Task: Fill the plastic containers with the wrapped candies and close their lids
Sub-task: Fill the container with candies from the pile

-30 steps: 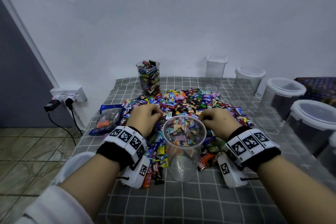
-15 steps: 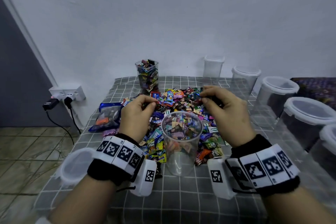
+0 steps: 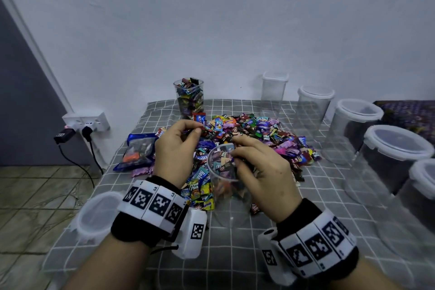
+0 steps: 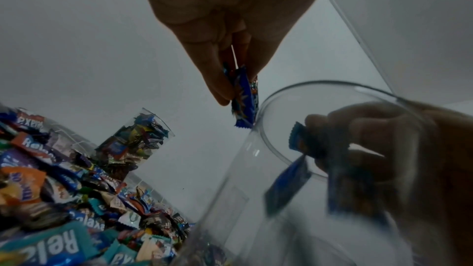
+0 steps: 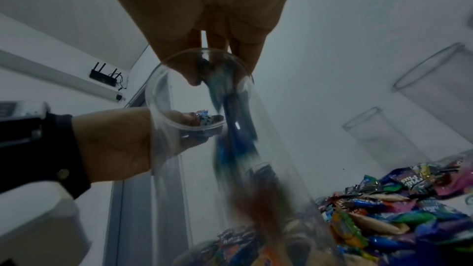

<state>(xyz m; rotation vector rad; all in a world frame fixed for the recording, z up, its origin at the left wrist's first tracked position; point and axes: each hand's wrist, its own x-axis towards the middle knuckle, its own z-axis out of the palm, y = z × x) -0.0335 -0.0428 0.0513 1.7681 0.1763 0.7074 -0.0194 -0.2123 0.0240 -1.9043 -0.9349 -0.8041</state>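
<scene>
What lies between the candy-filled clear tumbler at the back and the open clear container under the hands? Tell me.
Head view: the heap of wrapped candies on the grey checked cloth separates the filled tumbler and open container.

Dim, flat bluish indoor light, soft shadows, no hard glare. Head view bends strongly at its edges. Both wrist views noisy; falling candies [image 5: 235, 128] motion-blurred inside clear container [image 4: 256, 179], nearest wrappers out of focus.

Right hand [image 3: 261, 172] over the open cup [image 3: 229, 186], fingers pinching candies at its mouth. Left hand [image 3: 175, 146] pinches a candy above the pile [image 3: 266, 134] on the table [image 3: 235, 254].
</scene>
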